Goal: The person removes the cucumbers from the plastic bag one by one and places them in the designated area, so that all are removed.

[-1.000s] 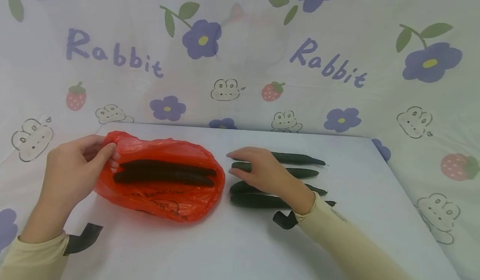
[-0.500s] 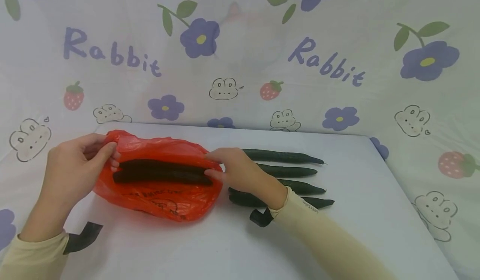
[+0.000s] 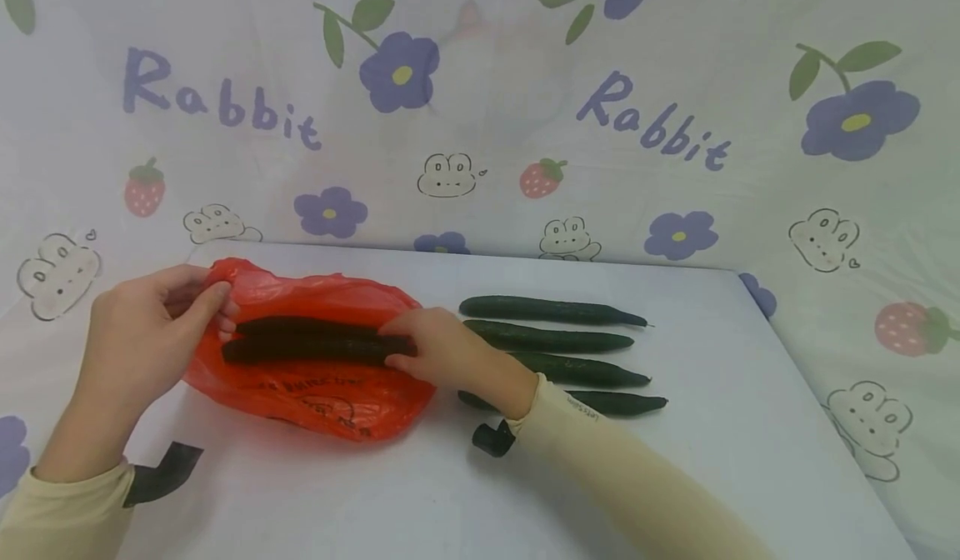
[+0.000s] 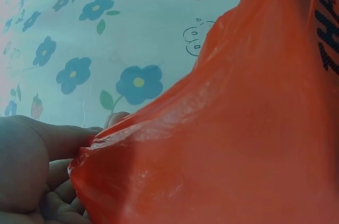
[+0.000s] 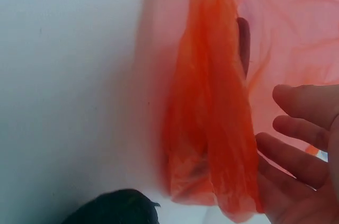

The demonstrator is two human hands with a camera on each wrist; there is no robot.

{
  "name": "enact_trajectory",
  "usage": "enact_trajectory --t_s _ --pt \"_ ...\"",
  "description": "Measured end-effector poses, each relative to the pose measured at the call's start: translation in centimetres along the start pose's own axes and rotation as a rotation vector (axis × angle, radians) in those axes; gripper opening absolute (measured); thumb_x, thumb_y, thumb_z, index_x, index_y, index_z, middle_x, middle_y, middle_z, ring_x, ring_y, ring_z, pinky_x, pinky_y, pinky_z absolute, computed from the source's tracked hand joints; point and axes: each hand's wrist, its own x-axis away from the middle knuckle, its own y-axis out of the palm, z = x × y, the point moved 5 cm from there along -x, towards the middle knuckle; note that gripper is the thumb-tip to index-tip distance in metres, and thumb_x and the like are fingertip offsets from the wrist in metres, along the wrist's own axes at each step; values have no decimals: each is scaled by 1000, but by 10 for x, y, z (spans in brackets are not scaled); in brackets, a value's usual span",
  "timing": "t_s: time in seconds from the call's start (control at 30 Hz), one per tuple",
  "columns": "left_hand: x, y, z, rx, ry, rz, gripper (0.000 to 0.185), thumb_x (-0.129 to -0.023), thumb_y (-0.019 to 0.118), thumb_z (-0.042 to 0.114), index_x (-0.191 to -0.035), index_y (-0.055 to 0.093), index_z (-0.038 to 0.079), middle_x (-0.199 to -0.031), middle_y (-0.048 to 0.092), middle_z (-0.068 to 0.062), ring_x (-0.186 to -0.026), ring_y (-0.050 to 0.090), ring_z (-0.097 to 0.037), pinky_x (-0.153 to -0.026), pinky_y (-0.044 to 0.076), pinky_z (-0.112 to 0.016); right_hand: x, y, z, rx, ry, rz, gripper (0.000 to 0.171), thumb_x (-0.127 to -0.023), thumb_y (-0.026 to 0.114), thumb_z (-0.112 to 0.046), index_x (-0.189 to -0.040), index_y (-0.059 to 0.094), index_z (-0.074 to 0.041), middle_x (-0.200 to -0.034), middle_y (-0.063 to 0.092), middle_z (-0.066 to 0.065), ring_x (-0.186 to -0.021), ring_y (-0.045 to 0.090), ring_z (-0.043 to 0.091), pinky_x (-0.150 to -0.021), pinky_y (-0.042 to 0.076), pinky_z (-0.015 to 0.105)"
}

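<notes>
My left hand [image 3: 153, 327] pinches the gathered left edge of a red plastic bag [image 3: 315, 410] with black print, thumb over fingers. Two dark green cucumbers [image 3: 300, 349] lie side by side in the bag's open mouth. Over their right ends is my right hand [image 3: 453, 356], its thumb and fingers apart. Up close in the right wrist view, those fingers [image 5: 294, 158] are spread at the bag's folded edge, and a dark piece of cucumber [image 5: 243, 46] shows past the fold. In the left wrist view, the bag [image 4: 212, 150] stretches out from my left fingers.
Several more cucumbers [image 3: 555, 308] lie in parallel on the white table [image 3: 712, 477], to the right of the bag; my right forearm covers parts of the nearer ones. A printed cloth [image 3: 495, 60] with flowers and rabbits hangs behind. Black straps [image 3: 491, 439] stick out at both wrists.
My right hand has moved left from above the loose cucumbers to the right ends of those in the bag. The left hand keeps its grip in nearly the same place.
</notes>
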Motion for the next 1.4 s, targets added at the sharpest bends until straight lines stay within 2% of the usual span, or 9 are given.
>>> enact_trajectory --t_s 0.17,0.3,0.5,0.73,0.93,1.17,1.4 --pt "0 0 2 0 -3 -4 24 -100 67 28 -111 74 7 -81 73 -4 -68 71 -8 -74 39 -5 -4 8 1 65 25 -36 40 -95 72 -23 -133 66 -11 -124 68 0 -113 60 13 -98 50 29" --pt "0 0 3 4 -2 -9 26 -100 67 28 -111 73 6 -82 73 -5 -69 71 -9 -73 40 -4 -6 11 2 99 41 -54 41 -95 72 -24 -134 65 -12 -128 66 1 -117 59 14 -101 48 32" --pt "0 2 2 20 -7 -15 26 -100 67 28 -112 73 6 -82 73 -5 -67 69 -4 -74 40 -7 -8 14 3 109 48 -60 43 -95 74 -24 -134 65 -12 -127 67 1 -117 59 14 -101 49 32" --pt "1 3 3 12 -14 0 25 -101 65 30 -109 73 9 -81 73 -4 -66 71 -9 -70 40 -3 -12 21 5 120 60 -76 42 -94 74 -23 -134 65 -12 -122 68 -1 -112 61 13 -100 49 29" --pt "0 5 2 37 6 -10 25 -100 67 29 -110 73 7 -81 73 -4 -65 71 -7 -74 41 -5 -21 24 6 166 44 -72 37 -94 74 -20 -129 67 -11 -115 69 -3 -105 62 12 -99 49 28" --pt "2 6 5 24 -4 0 23 -100 65 30 -108 73 9 -80 73 -3 -65 70 -6 -72 40 -2 -30 23 5 181 94 -85 21 -92 76 -19 -111 73 -12 -91 66 -7 -85 59 11 -88 51 25" --pt "2 7 5 20 -8 -9 24 -101 64 30 -108 73 9 -80 73 -3 -65 71 -9 -72 39 -1 -31 32 1 254 95 -90 6 -93 74 -17 -95 68 -17 -78 61 -9 -75 57 10 -81 50 22"
